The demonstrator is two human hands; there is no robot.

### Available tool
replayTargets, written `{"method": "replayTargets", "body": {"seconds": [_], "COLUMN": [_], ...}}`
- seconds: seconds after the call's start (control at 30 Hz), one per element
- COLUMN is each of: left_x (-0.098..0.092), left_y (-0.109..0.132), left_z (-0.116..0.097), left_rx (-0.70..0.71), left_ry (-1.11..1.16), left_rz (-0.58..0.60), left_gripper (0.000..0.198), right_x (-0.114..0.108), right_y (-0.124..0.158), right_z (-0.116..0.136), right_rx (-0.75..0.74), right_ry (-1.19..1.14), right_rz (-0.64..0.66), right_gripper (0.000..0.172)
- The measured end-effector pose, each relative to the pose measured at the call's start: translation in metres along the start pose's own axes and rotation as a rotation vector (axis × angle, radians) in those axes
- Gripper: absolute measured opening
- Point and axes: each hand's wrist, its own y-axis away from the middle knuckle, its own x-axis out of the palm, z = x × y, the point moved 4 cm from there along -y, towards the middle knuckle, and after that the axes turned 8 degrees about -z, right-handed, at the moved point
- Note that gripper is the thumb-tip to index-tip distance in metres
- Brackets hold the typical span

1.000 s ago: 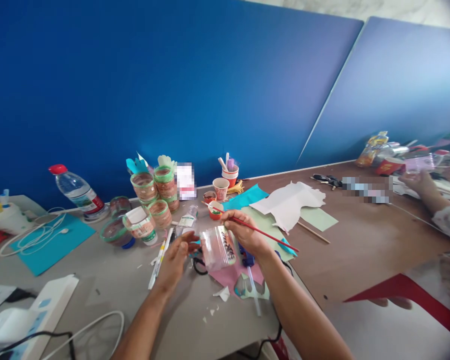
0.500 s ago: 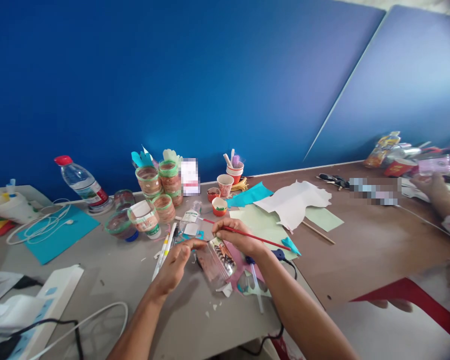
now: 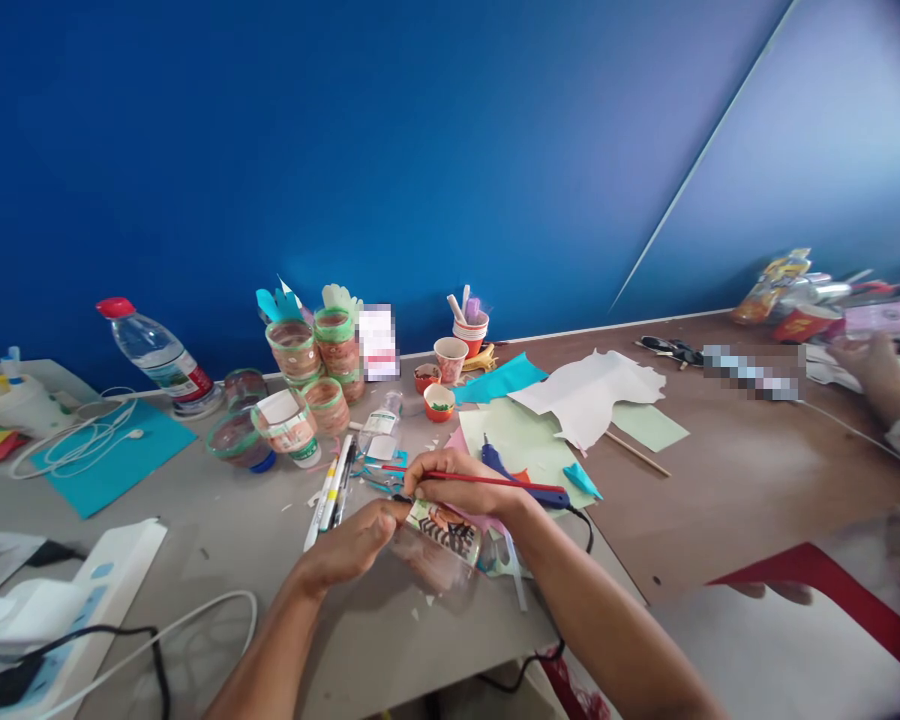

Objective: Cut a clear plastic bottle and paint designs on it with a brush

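Observation:
My left hand [image 3: 356, 545] is closed on the upper left end of a clear plastic bottle [image 3: 435, 570], which lies tilted low over the table. A printed label with zebra-like stripes [image 3: 450, 532] covers its upper side. My right hand [image 3: 465, 482] holds a thin red stick [image 3: 510, 483], perhaps a brush, lying across the fingers. Its fingertips pinch down at the label's upper left corner, beside the left fingertips; what they pinch is hidden. Just behind the right hand lies a blue glue gun [image 3: 529, 485]. Pens [image 3: 328, 492] lie left of the hands.
Painted cups [image 3: 292, 350] and a red-capped bottle [image 3: 161, 360] stand at the back left. Small paper cups [image 3: 450, 360] stand behind my hands. Cut paper [image 3: 592, 390] lies to the right. A power strip [image 3: 112, 590] is front left. Another person's hand [image 3: 866, 365] is far right.
The plastic bottle has turned, so its label lies flatter and faces up more. My right hand has shifted slightly left and down, leaving the glue gun more exposed.

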Motion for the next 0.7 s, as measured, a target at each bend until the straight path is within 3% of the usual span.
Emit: {"method": "replayTargets", "body": {"seconds": [0.1, 0.2, 0.33, 0.47, 0.7], "left_x": [0.013, 0.016, 0.007, 0.000, -0.008], "left_y": [0.002, 0.003, -0.003, -0.009, -0.016], "left_z": [0.002, -0.002, -0.009, -0.018, -0.012], "left_rx": [-0.059, 0.010, 0.104, 0.162, 0.282], "left_ry": [-0.037, 0.009, 0.185, 0.364, 0.326], "left_rz": [0.314, 0.391, 0.170, -0.031, -0.240], "left_gripper": [0.063, 0.072, 0.071, 0.082, 0.079], "right_x": [-0.003, -0.019, -0.053, -0.065, -0.050], "right_y": [0.000, 0.000, 0.003, 0.008, 0.013], "right_z": [0.001, 0.004, 0.010, 0.016, 0.020], "right_rx": [-0.008, -0.094, -0.238, -0.258, -0.365], "right_ry": [-0.049, -0.223, -0.533, -0.716, -0.499], "right_rz": [-0.022, -0.142, -0.440, -0.561, -0.627], "right_gripper": [0.011, 0.028, 0.032, 0.030, 0.028]}}
